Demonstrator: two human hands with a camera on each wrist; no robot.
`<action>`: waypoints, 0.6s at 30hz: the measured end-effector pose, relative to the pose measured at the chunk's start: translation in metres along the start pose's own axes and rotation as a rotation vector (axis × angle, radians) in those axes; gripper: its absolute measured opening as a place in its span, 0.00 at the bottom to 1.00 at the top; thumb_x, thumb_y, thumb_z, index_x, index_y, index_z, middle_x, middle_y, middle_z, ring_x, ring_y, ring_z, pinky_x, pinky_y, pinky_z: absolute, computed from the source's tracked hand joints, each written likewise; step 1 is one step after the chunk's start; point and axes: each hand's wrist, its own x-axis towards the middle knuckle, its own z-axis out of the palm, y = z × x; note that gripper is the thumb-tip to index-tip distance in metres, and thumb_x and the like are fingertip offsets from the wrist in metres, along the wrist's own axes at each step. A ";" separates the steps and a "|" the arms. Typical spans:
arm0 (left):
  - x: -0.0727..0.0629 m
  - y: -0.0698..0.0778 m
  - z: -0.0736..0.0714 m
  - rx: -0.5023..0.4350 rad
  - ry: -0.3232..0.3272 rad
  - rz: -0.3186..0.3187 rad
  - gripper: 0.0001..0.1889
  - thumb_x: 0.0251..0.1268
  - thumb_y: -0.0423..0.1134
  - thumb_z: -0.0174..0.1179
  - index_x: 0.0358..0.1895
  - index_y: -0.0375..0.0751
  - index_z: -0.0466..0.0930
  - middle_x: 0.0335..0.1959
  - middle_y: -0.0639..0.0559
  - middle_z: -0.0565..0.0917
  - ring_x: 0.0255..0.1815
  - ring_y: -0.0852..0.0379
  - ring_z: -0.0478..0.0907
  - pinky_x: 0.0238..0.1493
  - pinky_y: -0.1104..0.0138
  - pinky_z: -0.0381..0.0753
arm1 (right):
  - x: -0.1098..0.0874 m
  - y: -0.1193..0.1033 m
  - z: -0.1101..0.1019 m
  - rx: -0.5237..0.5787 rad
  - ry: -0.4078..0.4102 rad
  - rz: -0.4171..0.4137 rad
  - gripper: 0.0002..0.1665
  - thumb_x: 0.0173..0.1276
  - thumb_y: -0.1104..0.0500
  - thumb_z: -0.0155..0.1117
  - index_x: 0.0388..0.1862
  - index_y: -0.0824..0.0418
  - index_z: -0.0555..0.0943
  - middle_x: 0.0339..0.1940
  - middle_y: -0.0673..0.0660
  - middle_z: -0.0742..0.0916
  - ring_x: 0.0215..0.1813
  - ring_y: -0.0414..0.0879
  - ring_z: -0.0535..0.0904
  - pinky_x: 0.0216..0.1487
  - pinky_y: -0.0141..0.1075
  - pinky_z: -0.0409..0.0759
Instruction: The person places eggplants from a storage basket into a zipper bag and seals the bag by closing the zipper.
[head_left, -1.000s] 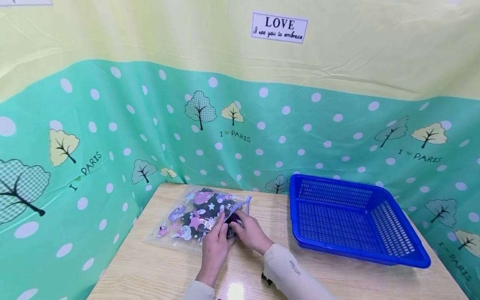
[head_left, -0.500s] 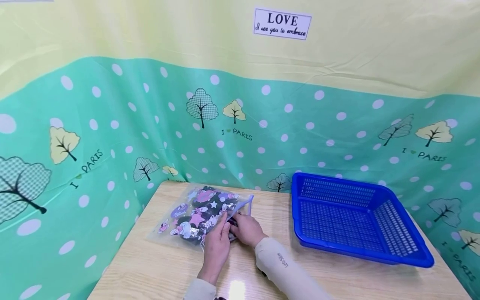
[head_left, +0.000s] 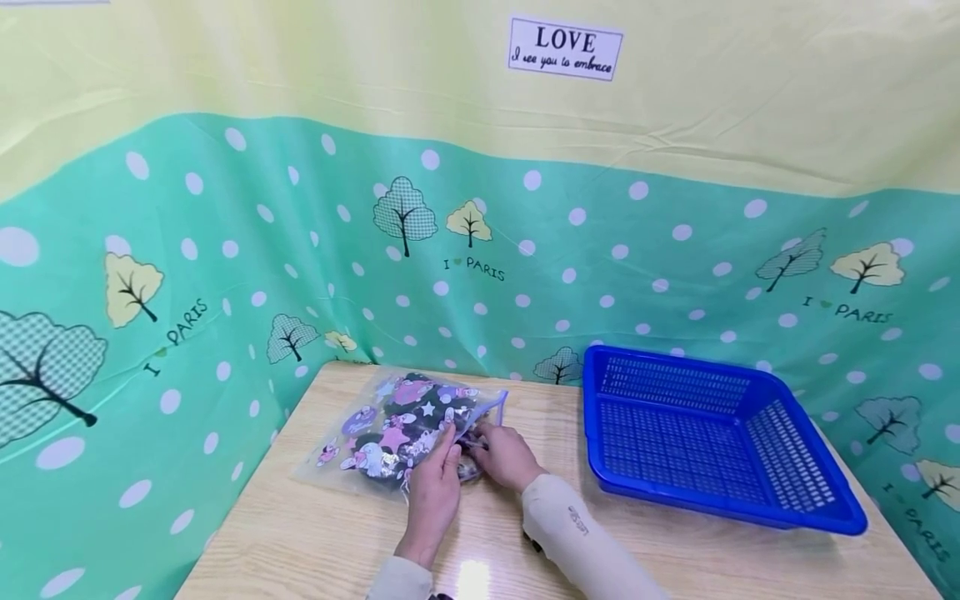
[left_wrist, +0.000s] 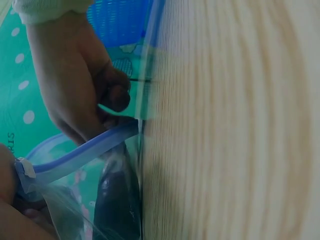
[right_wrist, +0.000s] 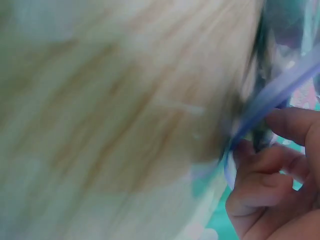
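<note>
A clear zip bag (head_left: 382,433) printed with cartoon figures and stars lies on the table, its mouth towards the hands. Dark contents (left_wrist: 116,200) show through its plastic. My left hand (head_left: 432,492) grips the bag by the mouth, near one end of the blue zip strip (left_wrist: 92,150). At the open mouth, my right hand (head_left: 510,458) has its fingers curled, with the tips partly inside. In the right wrist view its thumb and fingers (right_wrist: 260,192) close about a dark item (right_wrist: 261,137), whose kind is hidden.
A blue perforated plastic basket (head_left: 592,450) stands on the wooden table (head_left: 300,542), to the right of the bag. Behind and to the left hangs a green and yellow curtain (head_left: 585,242) with trees and dots, down to the table edge.
My right hand pushed a little further into the bag's mouth, then drew back slightly to the right. The left hand keeps its hold, and the bag lies nearly where it was.
</note>
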 end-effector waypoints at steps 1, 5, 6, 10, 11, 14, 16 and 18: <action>0.000 0.000 0.000 0.003 -0.004 -0.006 0.21 0.78 0.37 0.54 0.70 0.41 0.73 0.69 0.47 0.73 0.71 0.46 0.68 0.70 0.54 0.66 | 0.001 0.000 0.001 0.004 0.004 -0.014 0.13 0.69 0.59 0.67 0.51 0.61 0.84 0.40 0.56 0.89 0.41 0.52 0.85 0.47 0.47 0.83; 0.000 0.001 0.002 0.022 -0.019 -0.007 0.21 0.78 0.39 0.54 0.70 0.41 0.73 0.70 0.47 0.73 0.71 0.46 0.68 0.71 0.53 0.65 | 0.004 0.000 0.004 0.036 0.007 -0.041 0.15 0.70 0.58 0.66 0.53 0.59 0.85 0.43 0.56 0.90 0.44 0.53 0.86 0.49 0.47 0.83; 0.000 0.001 0.002 0.035 -0.023 0.000 0.21 0.78 0.39 0.55 0.70 0.41 0.73 0.70 0.47 0.73 0.71 0.46 0.68 0.71 0.52 0.64 | 0.003 0.000 0.003 0.044 0.005 -0.042 0.15 0.70 0.58 0.66 0.53 0.59 0.85 0.44 0.56 0.90 0.45 0.53 0.86 0.50 0.47 0.83; 0.000 0.003 0.003 0.111 -0.055 0.059 0.21 0.77 0.38 0.57 0.69 0.39 0.74 0.70 0.45 0.72 0.72 0.44 0.68 0.71 0.47 0.63 | -0.001 0.001 -0.007 0.101 -0.016 -0.003 0.17 0.70 0.58 0.66 0.54 0.63 0.85 0.40 0.58 0.89 0.38 0.52 0.85 0.43 0.44 0.84; 0.000 0.003 0.002 0.149 -0.073 0.083 0.21 0.76 0.37 0.57 0.68 0.37 0.74 0.69 0.43 0.73 0.71 0.44 0.68 0.71 0.46 0.63 | -0.003 0.001 -0.011 0.106 -0.010 0.009 0.16 0.70 0.59 0.66 0.54 0.64 0.85 0.38 0.58 0.89 0.37 0.51 0.85 0.41 0.43 0.84; 0.000 0.004 0.000 0.305 -0.152 0.153 0.20 0.74 0.37 0.59 0.65 0.34 0.77 0.68 0.38 0.74 0.70 0.40 0.69 0.69 0.44 0.65 | -0.011 0.002 -0.022 0.110 0.018 0.051 0.13 0.70 0.61 0.65 0.49 0.68 0.85 0.33 0.57 0.88 0.31 0.48 0.81 0.36 0.42 0.82; -0.001 0.004 -0.002 0.419 -0.200 0.195 0.20 0.72 0.37 0.61 0.64 0.34 0.79 0.68 0.36 0.74 0.69 0.37 0.70 0.68 0.43 0.66 | -0.017 0.002 -0.028 0.088 0.042 0.061 0.11 0.69 0.62 0.65 0.46 0.68 0.86 0.31 0.56 0.87 0.31 0.46 0.80 0.35 0.40 0.81; -0.003 0.004 -0.004 0.527 -0.227 0.235 0.20 0.69 0.39 0.63 0.62 0.36 0.81 0.66 0.35 0.76 0.65 0.36 0.73 0.65 0.43 0.70 | -0.023 0.001 -0.032 0.090 0.040 0.070 0.10 0.70 0.62 0.65 0.45 0.68 0.86 0.30 0.54 0.86 0.30 0.44 0.78 0.33 0.39 0.80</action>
